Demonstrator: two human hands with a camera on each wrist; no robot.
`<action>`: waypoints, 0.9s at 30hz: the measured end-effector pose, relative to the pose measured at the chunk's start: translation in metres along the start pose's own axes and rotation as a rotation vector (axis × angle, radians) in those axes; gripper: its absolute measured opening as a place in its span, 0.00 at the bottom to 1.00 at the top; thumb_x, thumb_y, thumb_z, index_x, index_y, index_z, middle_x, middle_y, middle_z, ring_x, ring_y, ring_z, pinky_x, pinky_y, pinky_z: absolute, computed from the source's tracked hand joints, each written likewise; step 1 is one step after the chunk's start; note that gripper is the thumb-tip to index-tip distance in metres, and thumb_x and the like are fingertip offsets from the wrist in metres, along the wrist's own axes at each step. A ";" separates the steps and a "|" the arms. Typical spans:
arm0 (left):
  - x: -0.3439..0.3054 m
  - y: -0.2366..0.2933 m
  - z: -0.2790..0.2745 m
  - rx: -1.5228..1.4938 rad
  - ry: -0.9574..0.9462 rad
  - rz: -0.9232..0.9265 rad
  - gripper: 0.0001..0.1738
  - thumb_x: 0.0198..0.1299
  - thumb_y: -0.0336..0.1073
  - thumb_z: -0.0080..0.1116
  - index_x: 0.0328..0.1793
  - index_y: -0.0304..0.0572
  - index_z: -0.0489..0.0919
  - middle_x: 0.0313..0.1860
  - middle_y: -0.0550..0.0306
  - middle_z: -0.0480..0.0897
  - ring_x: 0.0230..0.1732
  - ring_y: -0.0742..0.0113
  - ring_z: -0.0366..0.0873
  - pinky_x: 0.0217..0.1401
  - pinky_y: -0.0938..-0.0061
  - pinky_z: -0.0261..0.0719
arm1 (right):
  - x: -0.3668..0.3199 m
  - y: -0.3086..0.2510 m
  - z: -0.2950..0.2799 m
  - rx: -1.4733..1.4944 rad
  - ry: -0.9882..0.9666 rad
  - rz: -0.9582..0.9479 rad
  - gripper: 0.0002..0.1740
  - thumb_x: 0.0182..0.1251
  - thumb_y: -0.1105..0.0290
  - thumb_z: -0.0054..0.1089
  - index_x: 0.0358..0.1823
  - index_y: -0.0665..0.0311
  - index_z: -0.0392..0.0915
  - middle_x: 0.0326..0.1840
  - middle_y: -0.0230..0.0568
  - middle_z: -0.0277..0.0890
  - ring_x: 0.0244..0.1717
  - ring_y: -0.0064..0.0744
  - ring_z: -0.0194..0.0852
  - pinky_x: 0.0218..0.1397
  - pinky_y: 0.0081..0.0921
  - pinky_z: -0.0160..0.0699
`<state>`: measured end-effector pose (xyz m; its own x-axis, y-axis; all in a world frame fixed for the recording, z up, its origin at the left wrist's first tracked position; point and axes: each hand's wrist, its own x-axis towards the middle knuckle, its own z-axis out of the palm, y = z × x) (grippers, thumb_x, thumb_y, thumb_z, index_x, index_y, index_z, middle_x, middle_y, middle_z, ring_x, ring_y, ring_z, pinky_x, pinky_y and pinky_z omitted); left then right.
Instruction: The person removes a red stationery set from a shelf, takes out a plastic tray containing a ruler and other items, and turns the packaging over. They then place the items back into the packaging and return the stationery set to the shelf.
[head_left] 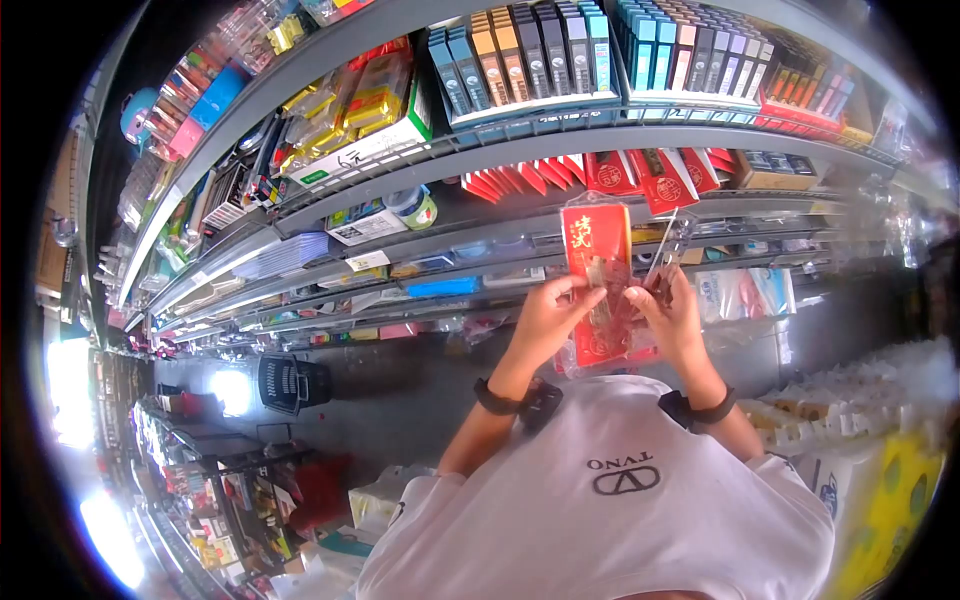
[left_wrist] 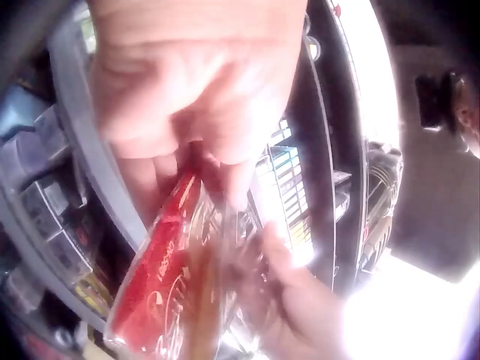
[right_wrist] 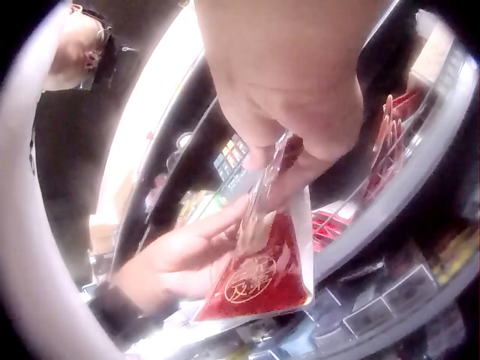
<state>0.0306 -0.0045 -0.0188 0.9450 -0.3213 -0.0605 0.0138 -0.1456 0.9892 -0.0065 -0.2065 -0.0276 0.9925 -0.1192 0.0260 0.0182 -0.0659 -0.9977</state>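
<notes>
Head view: both arms [head_left: 472,437] bent, w/ L hand [head_left: 553,317] & R hand [head_left: 674,318] up close together past the shirt [head_left: 600,530]. L grip pinches the red pkt [head_left: 598,238], btwn hands, near the shelf [head_left: 540,140]; R grip pinches clear wrap [head_left: 673,240].

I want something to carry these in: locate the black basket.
In the head view, the black basket sits on the floor left of centre, to the left of the person's left hand, just right of a bright patch.
</notes>
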 end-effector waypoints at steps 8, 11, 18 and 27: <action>-0.001 -0.036 -0.038 -0.278 0.257 -0.060 0.20 0.69 0.43 0.66 0.51 0.29 0.84 0.41 0.61 0.85 0.41 0.81 0.77 0.42 0.82 0.73 | 0.002 -0.026 -0.020 0.436 0.038 0.279 0.13 0.78 0.61 0.56 0.51 0.63 0.72 0.40 0.38 0.79 0.37 0.32 0.85 0.36 0.27 0.85; -0.010 -0.023 -0.052 -0.304 0.277 -0.155 0.19 0.69 0.41 0.65 0.53 0.29 0.83 0.44 0.61 0.85 0.42 0.80 0.79 0.43 0.82 0.75 | -0.002 -0.029 -0.025 0.475 0.032 0.293 0.12 0.76 0.64 0.56 0.54 0.63 0.73 0.41 0.38 0.80 0.39 0.31 0.85 0.39 0.27 0.85; -0.008 -0.021 -0.047 -0.312 0.258 -0.100 0.16 0.68 0.39 0.66 0.52 0.31 0.84 0.41 0.63 0.85 0.41 0.80 0.77 0.42 0.82 0.75 | -0.002 -0.032 -0.023 0.274 -0.174 0.200 0.15 0.75 0.71 0.58 0.59 0.69 0.72 0.47 0.43 0.81 0.46 0.32 0.84 0.46 0.33 0.91; -0.011 -0.005 -0.028 -0.317 0.183 -0.070 0.15 0.69 0.39 0.66 0.50 0.31 0.83 0.42 0.64 0.83 0.42 0.81 0.75 0.45 0.82 0.73 | -0.013 -0.026 -0.004 0.148 -0.332 0.095 0.17 0.75 0.75 0.59 0.62 0.70 0.72 0.47 0.42 0.81 0.46 0.31 0.86 0.43 0.27 0.90</action>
<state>0.0295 0.0259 -0.0195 0.9805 -0.1445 -0.1332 0.1541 0.1450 0.9773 -0.0203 -0.2076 -0.0015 0.9753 0.2112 -0.0646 -0.0825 0.0771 -0.9936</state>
